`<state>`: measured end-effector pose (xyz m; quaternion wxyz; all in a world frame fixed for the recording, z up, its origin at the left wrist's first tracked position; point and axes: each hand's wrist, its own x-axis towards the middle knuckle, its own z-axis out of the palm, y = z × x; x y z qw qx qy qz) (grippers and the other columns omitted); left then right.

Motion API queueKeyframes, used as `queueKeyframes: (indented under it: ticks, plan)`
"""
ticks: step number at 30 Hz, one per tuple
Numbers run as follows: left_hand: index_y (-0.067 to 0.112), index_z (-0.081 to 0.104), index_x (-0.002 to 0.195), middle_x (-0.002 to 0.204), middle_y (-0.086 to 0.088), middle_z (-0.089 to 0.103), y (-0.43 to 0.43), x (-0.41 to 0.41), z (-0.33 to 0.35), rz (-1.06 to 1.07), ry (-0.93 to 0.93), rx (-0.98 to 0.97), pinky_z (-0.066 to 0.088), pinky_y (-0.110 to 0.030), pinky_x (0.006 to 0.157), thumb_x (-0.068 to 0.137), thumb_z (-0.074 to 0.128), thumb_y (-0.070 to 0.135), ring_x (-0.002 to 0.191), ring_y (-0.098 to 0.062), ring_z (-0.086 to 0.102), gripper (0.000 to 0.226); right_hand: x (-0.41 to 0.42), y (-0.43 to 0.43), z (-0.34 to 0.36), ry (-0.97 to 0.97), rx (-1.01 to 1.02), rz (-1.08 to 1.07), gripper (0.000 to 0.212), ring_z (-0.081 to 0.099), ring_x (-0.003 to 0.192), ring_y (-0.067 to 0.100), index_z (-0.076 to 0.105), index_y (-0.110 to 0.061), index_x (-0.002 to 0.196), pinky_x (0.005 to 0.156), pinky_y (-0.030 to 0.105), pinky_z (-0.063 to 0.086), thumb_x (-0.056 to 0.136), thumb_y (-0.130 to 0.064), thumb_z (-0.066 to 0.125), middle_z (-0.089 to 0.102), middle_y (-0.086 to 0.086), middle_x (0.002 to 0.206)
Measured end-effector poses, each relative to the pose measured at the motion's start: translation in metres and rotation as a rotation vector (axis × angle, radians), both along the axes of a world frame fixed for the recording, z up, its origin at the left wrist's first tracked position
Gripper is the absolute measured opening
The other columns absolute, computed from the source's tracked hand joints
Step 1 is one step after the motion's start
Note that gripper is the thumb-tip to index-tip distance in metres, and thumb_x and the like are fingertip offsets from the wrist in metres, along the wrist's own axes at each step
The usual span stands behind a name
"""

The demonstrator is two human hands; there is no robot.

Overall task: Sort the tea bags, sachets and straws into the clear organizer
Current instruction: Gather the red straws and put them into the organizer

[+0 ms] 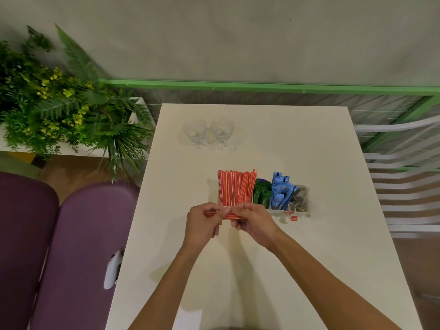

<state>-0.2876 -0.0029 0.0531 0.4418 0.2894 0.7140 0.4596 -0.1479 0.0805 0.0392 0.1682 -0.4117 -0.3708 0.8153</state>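
A: One view only, head-worn and wide-angle, pitched forward and down across the surface (238, 294).
B: Close in, too: left hand (202, 225) and right hand (254, 222) meet mid-frame, arms running up from the bottom edge, and the far wall (238, 32) fills the top.

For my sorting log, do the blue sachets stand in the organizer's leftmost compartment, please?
No, red straws fill it; the blue sachets stand right of the green sachets.

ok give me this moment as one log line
left hand: grips loose red-and-white striped straws | right hand: grips same straws | clear plastic organizer: upright straws, green sachets, blue sachets, tea bags
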Motion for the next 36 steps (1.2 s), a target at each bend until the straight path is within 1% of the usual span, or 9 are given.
queueKeyframes:
  ticks: [5, 12, 16, 19, 21, 23, 27, 30, 36]
  plan:
    - [0.005, 0.076, 0.089, 0.065, -0.011, 0.066, -0.001, -0.004, -0.011, 0.101, -0.17, 0.018, 0.042, -0.026, 0.043, 0.085, 0.071, 0.013, 0.044, -0.019, 0.054, 0.01, 0.008, 0.024, 0.007, -0.092, 0.056, 0.078, 0.019, 0.071, 0.075, 0.026, 0.066, 0.012, 0.102, 0.07, 0.027, 0.059, 0.084, 0.004, 0.065, 0.071, 0.024, 0.086]
    - [0.004, 0.072, 0.107, 0.091, -0.014, 0.074, 0.008, -0.021, -0.024, 0.154, -0.276, 0.091, 0.052, -0.026, 0.053, 0.092, 0.061, 0.007, 0.064, -0.022, 0.067, 0.019, -0.013, 0.097, 0.041, -0.296, 0.323, 0.359, 0.014, 0.073, 0.077, 0.033, 0.07, 0.01, 0.096, 0.069, 0.028, 0.061, 0.082, 0.007, 0.069, 0.072, 0.026, 0.083]
    - [0.01, 0.075, 0.098, 0.093, -0.017, 0.074, 0.015, -0.032, -0.036, 0.136, -0.237, 0.053, 0.054, -0.028, 0.059, 0.088, 0.066, 0.004, 0.07, -0.024, 0.07, 0.015, -0.036, 0.128, 0.06, -0.464, 0.545, 0.521, 0.012, 0.073, 0.063, 0.022, 0.07, 0.01, 0.093, 0.062, 0.025, 0.061, 0.081, 0.009, 0.069, 0.072, 0.021, 0.076]
    - [0.019, 0.076, 0.093, 0.087, -0.005, 0.075, 0.024, -0.036, -0.046, 0.119, -0.007, 0.012, 0.054, -0.03, 0.06, 0.082, 0.074, 0.008, 0.072, -0.019, 0.069, 0.015, -0.055, 0.142, 0.063, -0.612, 0.667, 0.648, 0.012, 0.071, 0.057, 0.015, 0.071, 0.007, 0.093, 0.059, 0.021, 0.059, 0.081, 0.007, 0.07, 0.072, 0.017, 0.074]
    - [0.021, 0.071, 0.107, 0.091, 0.005, 0.069, 0.029, -0.04, -0.052, 0.044, 0.198, -0.001, 0.053, -0.03, 0.066, 0.076, 0.081, 0.017, 0.069, -0.011, 0.063, 0.033, -0.066, 0.144, 0.059, -0.684, 0.722, 0.73, 0.011, 0.071, 0.059, 0.016, 0.072, 0.006, 0.092, 0.062, 0.024, 0.061, 0.081, 0.006, 0.071, 0.072, 0.02, 0.08]
    - [0.025, 0.054, 0.131, 0.11, 0.007, 0.056, 0.034, -0.043, -0.057, -0.155, 0.353, -0.053, 0.053, -0.029, 0.074, 0.07, 0.085, 0.032, 0.08, -0.01, 0.06, 0.069, -0.075, 0.139, 0.05, -0.723, 0.766, 0.82, 0.011, 0.073, 0.064, 0.021, 0.073, 0.006, 0.091, 0.066, 0.029, 0.062, 0.081, 0.006, 0.071, 0.072, 0.022, 0.083]
    - [0.026, 0.012, 0.153, 0.155, 0.008, 0.019, 0.051, -0.052, -0.065, -0.457, 0.466, -0.171, 0.042, -0.041, 0.105, 0.059, 0.088, 0.045, 0.135, -0.015, 0.037, 0.122, -0.09, 0.121, 0.03, -0.782, 0.845, 1.002, 0.012, 0.073, 0.069, 0.023, 0.073, 0.005, 0.091, 0.067, 0.031, 0.062, 0.081, 0.008, 0.067, 0.07, 0.013, 0.072]
    - [0.026, 0.012, 0.152, 0.156, 0.006, 0.024, 0.062, -0.056, -0.071, -0.513, 0.381, -0.174, 0.035, -0.04, 0.112, 0.057, 0.092, 0.032, 0.14, -0.015, 0.03, 0.125, -0.094, 0.11, 0.018, -0.79, 0.907, 1.076, 0.015, 0.07, 0.062, 0.021, 0.073, 0.004, 0.087, 0.06, 0.025, 0.058, 0.081, 0.009, 0.06, 0.066, 0.007, 0.064]
    - [0.021, 0.026, 0.146, 0.146, 0.007, 0.041, 0.068, -0.058, -0.075, -0.496, 0.269, -0.187, 0.039, -0.032, 0.104, 0.061, 0.09, 0.022, 0.132, -0.018, 0.042, 0.106, -0.093, 0.108, 0.01, -0.784, 1.074, 1.104, 0.025, 0.068, 0.084, 0.025, 0.073, -0.004, 0.089, 0.075, 0.036, 0.058, 0.08, 0.008, 0.053, 0.072, 0.01, 0.093]
